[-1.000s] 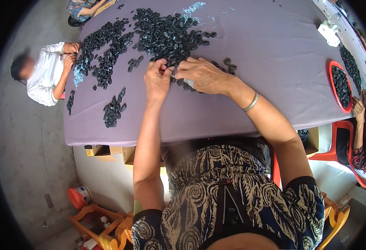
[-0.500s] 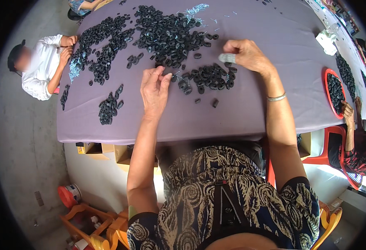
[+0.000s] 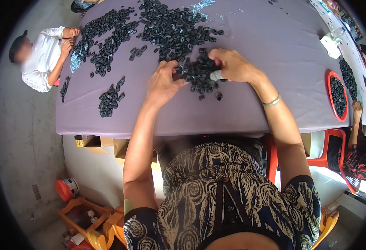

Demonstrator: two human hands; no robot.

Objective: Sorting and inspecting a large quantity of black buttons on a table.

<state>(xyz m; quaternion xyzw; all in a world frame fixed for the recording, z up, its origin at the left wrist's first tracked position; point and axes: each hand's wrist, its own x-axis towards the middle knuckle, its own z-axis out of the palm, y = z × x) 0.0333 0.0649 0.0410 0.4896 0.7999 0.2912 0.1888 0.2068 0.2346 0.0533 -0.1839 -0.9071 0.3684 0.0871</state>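
Note:
A small pile of black, ribbed, wheel-like pieces [image 3: 200, 79] lies on the cloth between my hands. My left hand [image 3: 163, 82] is at its left edge, thumb and fingers apart and curled toward the pieces. From the right, my right hand [image 3: 234, 68] cups the pile with its fingers spread, touching the pieces. A pale grey cover wraps one of its digits. The far fingertips are partly hidden among the pieces, and slight blur hides whether any single piece is pinched. Just beyond spreads a larger heap of the same black pieces [image 3: 166, 31].
Grey-purple cloth covers the table [image 3: 216, 118]. More black pieces [image 3: 108, 39] and bluish metal screws [image 3: 75, 62] lie left, near a person in white [image 3: 47, 58]. Other screws [image 3: 201, 6] lie far off. A red basin [image 3: 337, 96] of black pieces stands right, beside another person's hand [image 3: 357, 108].
My right hand has moved left and down onto the small pile. My left hand has shifted slightly right, its fingers wider apart. The pieces between them are gathered closer together.

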